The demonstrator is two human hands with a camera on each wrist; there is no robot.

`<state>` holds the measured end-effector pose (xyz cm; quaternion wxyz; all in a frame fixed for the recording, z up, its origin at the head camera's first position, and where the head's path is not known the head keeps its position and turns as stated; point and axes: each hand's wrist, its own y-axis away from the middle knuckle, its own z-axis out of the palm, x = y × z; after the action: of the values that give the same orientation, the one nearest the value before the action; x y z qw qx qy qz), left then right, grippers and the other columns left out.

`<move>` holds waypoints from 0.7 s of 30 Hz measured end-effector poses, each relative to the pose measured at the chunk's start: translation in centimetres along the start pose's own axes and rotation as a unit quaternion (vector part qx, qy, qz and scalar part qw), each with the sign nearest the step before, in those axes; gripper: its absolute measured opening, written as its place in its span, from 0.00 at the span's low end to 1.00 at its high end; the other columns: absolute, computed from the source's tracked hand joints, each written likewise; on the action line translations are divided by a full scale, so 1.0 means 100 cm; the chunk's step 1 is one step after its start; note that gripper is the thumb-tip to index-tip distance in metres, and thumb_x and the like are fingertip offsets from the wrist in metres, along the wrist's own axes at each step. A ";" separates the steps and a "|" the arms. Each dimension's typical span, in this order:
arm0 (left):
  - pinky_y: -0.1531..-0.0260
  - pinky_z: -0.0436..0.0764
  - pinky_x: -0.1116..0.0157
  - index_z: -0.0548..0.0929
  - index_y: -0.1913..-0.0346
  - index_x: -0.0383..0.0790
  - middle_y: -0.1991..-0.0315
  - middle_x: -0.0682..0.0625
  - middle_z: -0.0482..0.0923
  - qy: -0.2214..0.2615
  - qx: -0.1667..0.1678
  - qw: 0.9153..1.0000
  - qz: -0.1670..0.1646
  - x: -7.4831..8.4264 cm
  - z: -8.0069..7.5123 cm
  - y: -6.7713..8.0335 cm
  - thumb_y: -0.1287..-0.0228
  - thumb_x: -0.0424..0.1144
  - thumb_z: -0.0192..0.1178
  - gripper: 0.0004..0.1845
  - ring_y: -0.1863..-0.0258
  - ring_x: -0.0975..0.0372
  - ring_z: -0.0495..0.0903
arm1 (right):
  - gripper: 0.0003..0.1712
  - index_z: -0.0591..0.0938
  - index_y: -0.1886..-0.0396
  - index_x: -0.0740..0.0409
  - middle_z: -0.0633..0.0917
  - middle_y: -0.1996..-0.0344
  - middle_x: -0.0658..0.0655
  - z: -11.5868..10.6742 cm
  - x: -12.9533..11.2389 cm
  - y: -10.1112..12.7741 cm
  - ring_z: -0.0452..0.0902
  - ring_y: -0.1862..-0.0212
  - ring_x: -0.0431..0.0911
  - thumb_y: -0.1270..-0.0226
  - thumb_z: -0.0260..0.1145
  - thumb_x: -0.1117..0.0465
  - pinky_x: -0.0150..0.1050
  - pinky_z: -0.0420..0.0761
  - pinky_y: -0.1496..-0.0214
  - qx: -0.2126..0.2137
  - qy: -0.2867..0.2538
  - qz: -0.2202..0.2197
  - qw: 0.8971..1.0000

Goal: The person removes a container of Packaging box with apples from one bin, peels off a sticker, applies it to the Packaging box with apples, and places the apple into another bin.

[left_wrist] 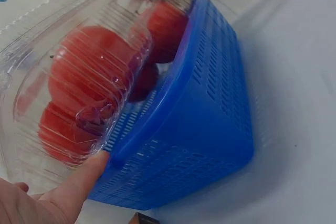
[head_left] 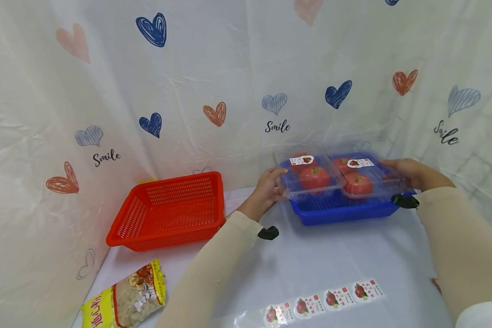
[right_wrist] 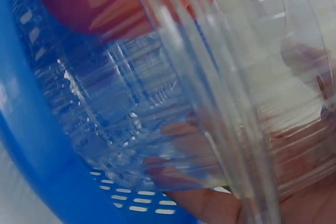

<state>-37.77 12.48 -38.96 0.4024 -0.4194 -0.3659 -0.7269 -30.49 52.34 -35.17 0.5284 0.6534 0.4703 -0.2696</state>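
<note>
Two clear clamshell boxes of red apples sit side by side on top of a blue basket point(head_left: 344, 212) at the back right of the table. My left hand point(head_left: 272, 184) grips the left box point(head_left: 309, 176) at its left edge. In the left wrist view the thumb point(left_wrist: 73, 187) presses against that box point(left_wrist: 79, 87), next to the basket wall point(left_wrist: 194, 129). At the far right edge of the right box point(head_left: 362, 178), my right hand point(head_left: 406, 172) has hold of it. In the right wrist view its fingers point(right_wrist: 210, 203) curl under the clear plastic point(right_wrist: 210, 103) above the basket rim point(right_wrist: 37, 150).
An empty red basket point(head_left: 172, 209) stands to the left of the blue one. A yellow snack bag point(head_left: 127, 296) lies at the front left. A strip of apple stickers point(head_left: 324, 300) lies near the front edge. Heart-print cloth walls close in the back and sides.
</note>
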 end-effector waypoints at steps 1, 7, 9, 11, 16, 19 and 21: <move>0.69 0.76 0.46 0.64 0.42 0.51 0.70 0.45 0.71 -0.004 0.004 1.000 0.004 0.001 0.002 -0.001 0.62 0.51 0.69 0.40 0.76 0.54 0.76 | 0.54 0.35 0.33 0.67 0.70 0.46 0.66 -0.001 -0.001 0.000 0.71 0.49 0.55 0.40 0.49 0.35 0.55 0.67 0.46 -0.001 -0.004 -0.003 1.000; 0.71 0.77 0.47 0.56 0.36 0.53 0.62 0.44 0.70 -0.032 0.029 0.999 0.011 0.004 0.011 -0.001 0.62 0.51 0.69 0.47 0.83 0.58 0.64 | 0.50 0.40 0.32 0.65 0.77 0.57 0.56 -0.008 -0.004 0.002 0.77 0.57 0.47 0.39 0.51 0.38 0.54 0.67 0.46 0.002 -0.039 -0.021 0.999; 0.71 0.77 0.46 0.57 0.36 0.54 0.54 0.42 0.67 -0.030 0.029 0.999 0.004 0.005 0.011 -0.001 0.62 0.52 0.69 0.47 0.79 0.58 0.67 | 0.50 0.40 0.32 0.65 0.76 0.57 0.55 -0.009 -0.004 0.003 0.76 0.56 0.48 0.39 0.51 0.38 0.54 0.67 0.46 -0.002 -0.044 -0.025 0.999; 0.69 0.76 0.45 0.56 0.36 0.54 0.51 0.41 0.65 -0.030 0.022 0.999 -0.002 0.006 0.012 -0.001 0.62 0.52 0.69 0.47 0.75 0.56 0.70 | 0.51 0.39 0.32 0.65 0.72 0.51 0.61 -0.010 -0.005 0.004 0.76 0.56 0.48 0.39 0.51 0.38 0.54 0.67 0.46 -0.003 -0.045 -0.027 0.999; 0.67 0.77 0.48 0.55 0.35 0.53 0.52 0.40 0.68 -0.062 -0.001 0.998 -0.005 0.006 0.014 -0.002 0.57 0.54 0.66 0.45 0.68 0.53 0.76 | 0.54 0.35 0.33 0.65 0.52 0.38 0.75 -0.010 -0.006 0.006 0.76 0.57 0.46 0.40 0.50 0.36 0.52 0.70 0.48 0.001 -0.037 -0.031 0.999; 0.68 0.78 0.54 0.57 0.37 0.50 0.54 0.42 0.70 -0.101 -0.005 0.995 0.007 0.005 0.017 -0.002 0.55 0.55 0.65 0.42 0.67 0.53 0.77 | 0.54 0.35 0.33 0.65 0.58 0.41 0.75 -0.012 -0.006 0.007 0.76 0.57 0.46 0.40 0.50 0.36 0.52 0.69 0.48 0.000 -0.042 -0.029 0.999; 0.69 0.78 0.57 0.58 0.38 0.48 0.55 0.43 0.70 -0.122 -0.003 0.992 0.014 0.005 0.019 -0.001 0.54 0.55 0.64 0.41 0.66 0.54 0.77 | 0.54 0.35 0.33 0.67 0.70 0.49 0.67 -0.013 -0.005 0.008 0.77 0.57 0.46 0.40 0.50 0.36 0.53 0.68 0.47 0.000 -0.044 -0.027 0.999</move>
<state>-37.45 14.06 -37.84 0.3636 -0.5113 -0.4044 -0.6654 -30.21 53.38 -33.98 0.5414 0.6277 0.4643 -0.3120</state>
